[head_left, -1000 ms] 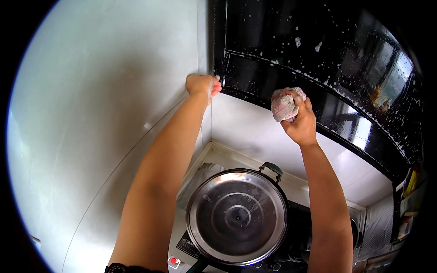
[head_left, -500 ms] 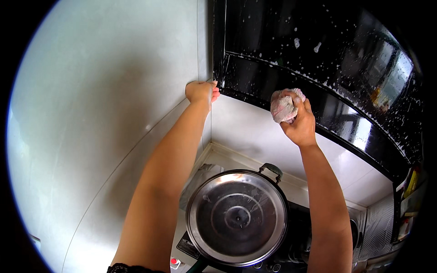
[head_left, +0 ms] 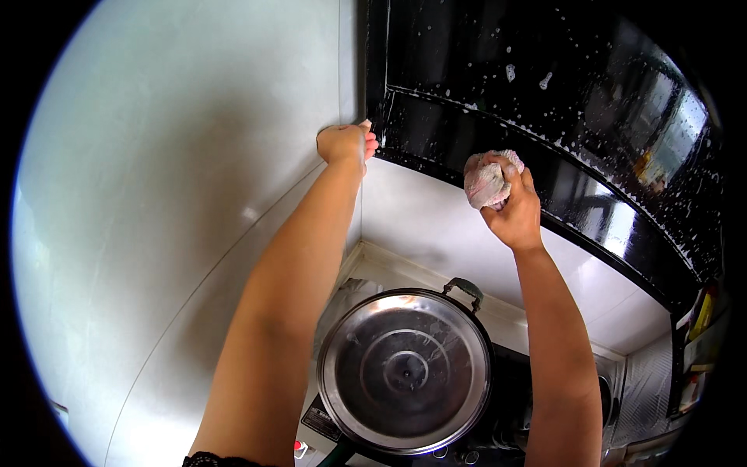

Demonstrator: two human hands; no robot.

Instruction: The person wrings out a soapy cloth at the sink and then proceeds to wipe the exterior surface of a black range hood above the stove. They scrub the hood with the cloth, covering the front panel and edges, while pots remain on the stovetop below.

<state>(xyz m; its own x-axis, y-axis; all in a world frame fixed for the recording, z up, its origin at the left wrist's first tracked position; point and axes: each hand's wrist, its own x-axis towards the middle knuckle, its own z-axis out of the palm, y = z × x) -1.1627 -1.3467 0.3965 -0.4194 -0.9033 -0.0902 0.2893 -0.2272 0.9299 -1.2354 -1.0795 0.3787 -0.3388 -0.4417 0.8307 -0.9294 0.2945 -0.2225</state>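
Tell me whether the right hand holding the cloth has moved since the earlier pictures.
No: the right hand holds the cloth at the same spot on the black hood's lower edge.

A home kitchen: black range hood (head_left: 560,117) above lidded pot (head_left: 405,370) on stove (head_left: 498,420).

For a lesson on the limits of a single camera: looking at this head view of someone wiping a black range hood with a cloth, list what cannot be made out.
- What is inside the pot: its steel lid covers it.
- The stove under it: mostly hidden by the pot and the right forearm.
- The fingertips of the left hand: curled at the range hood edge.
- The cloth: bunched in the right hand, so its shape is unclear.
- Items on the shelf: too small, bent at the rim.
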